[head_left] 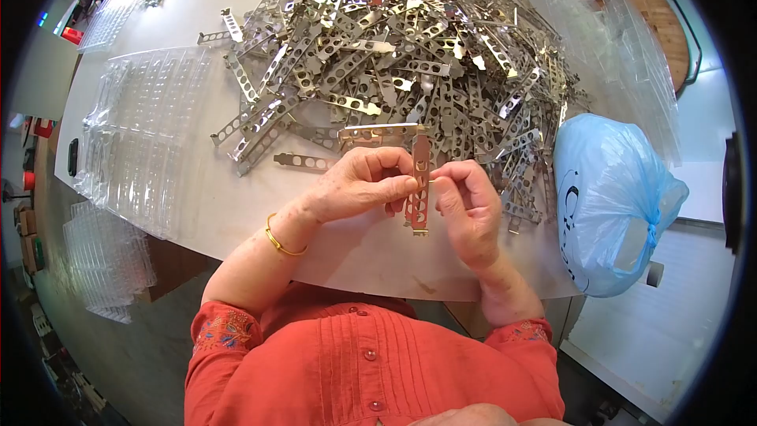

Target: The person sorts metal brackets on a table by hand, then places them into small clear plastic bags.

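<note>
My left hand (367, 177) pinches a perforated metal bracket (421, 189) between thumb and fingers. The bracket stands upright, with a row of round holes down its length and a bent tab at its end. My right hand (471, 209) is closed at the bracket's right edge, thumb against forefinger. A small thin yellowish tip shows between those fingers, too small to name. Just beyond my left hand, another bracket (378, 134) lies crosswise; whether my fingers touch it is hidden. A loose bracket (303, 161) rests on the table left of my left hand.
A large heap of metal brackets (394, 55) covers the table's (236, 229) far middle. Clear plastic trays (146, 134) lie at left, and more clear plastic sheets (631, 55) at right. A tied blue plastic bag (603, 197) sits by the right edge.
</note>
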Demonstrator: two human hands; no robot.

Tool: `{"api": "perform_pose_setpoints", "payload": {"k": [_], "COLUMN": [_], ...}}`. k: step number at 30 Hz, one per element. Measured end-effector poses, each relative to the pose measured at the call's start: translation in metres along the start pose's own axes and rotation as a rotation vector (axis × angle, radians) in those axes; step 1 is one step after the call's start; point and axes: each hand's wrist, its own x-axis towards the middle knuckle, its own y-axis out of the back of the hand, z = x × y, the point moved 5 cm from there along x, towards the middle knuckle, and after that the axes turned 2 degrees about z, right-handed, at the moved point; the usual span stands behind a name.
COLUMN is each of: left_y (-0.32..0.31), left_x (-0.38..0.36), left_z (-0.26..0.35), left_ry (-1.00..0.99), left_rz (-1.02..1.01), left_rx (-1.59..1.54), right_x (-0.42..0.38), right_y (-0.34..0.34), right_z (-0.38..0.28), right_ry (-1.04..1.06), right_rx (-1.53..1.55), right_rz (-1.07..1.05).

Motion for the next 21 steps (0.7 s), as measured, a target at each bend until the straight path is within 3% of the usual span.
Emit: {"api": "perform_pose_setpoints", "payload": {"k": [2,8,16,21], "left_y": [0.000,-0.003,0.000,0.003], "left_x": [0.000,0.000,0.000,0.001], "left_z": [-0.002,0.001,0.010,0.006], "left_ry": [0.005,-0.031,-0.175,-0.132], "left_rz": [0.007,0.027,0.081,0.083], "left_rx": [0.030,0.155,-0.044,-0.060], "right_x": [-0.002,-0.007,-0.002,-0.002], "right_y": [-0.005,-0.007,0.000,-0.002], "right_z": [-0.001,0.000,-0.002,0.003], "right_ry": [0.061,-0.096,-0.178,-0.235], "right_rx": [0.015,0.208,0.333,0.295], "right_rz": [-0.043,-0.074,-0.008,-0.034]}}
